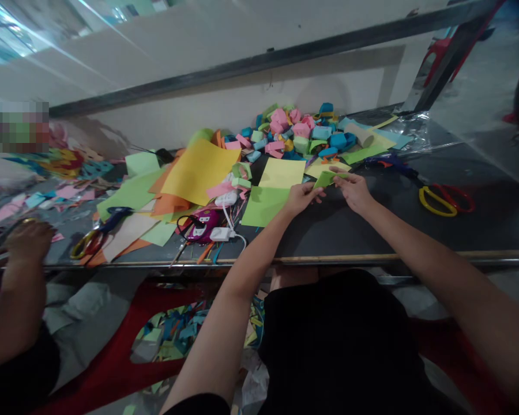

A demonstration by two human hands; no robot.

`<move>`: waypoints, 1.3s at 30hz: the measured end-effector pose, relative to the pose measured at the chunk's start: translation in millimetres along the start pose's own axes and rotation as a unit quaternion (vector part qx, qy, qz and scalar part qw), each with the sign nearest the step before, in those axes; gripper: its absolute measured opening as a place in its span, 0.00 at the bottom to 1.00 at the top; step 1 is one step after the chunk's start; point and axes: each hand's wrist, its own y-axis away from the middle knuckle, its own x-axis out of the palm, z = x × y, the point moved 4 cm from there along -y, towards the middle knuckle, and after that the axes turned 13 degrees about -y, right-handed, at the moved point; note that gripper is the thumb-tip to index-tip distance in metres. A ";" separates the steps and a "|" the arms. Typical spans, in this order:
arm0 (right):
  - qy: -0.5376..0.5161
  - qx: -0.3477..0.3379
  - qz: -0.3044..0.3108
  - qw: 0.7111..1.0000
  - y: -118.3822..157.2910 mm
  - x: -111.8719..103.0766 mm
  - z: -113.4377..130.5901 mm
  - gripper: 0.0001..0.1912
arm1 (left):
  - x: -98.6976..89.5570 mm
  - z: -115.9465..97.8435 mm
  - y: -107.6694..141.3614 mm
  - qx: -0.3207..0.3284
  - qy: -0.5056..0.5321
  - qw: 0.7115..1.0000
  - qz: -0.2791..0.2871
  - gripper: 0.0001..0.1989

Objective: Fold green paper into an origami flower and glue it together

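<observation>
Between my two hands, above the dark table, is a small folded piece of green paper. My left hand pinches its left side, fingers closed on it. On its right edge, the fingertips of my right hand grip the same piece. Just left of my left hand lies a flat green sheet, with a pale yellow sheet behind it. A heap of folded paper pieces in pink, blue, green and yellow sits beyond my hands.
Scissors with red and yellow handles lie to the right; another pair lies left. A purple power strip with white plugs stands near the front edge. Orange and yellow sheets overlap behind it. Another person's hand is at far left.
</observation>
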 end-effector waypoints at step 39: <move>-0.020 0.077 0.037 0.996 20.7 22.2 -1.7 0.22 | 16.6 -19.8 7.9 -0.032 -0.039 0.991 0.122 0.21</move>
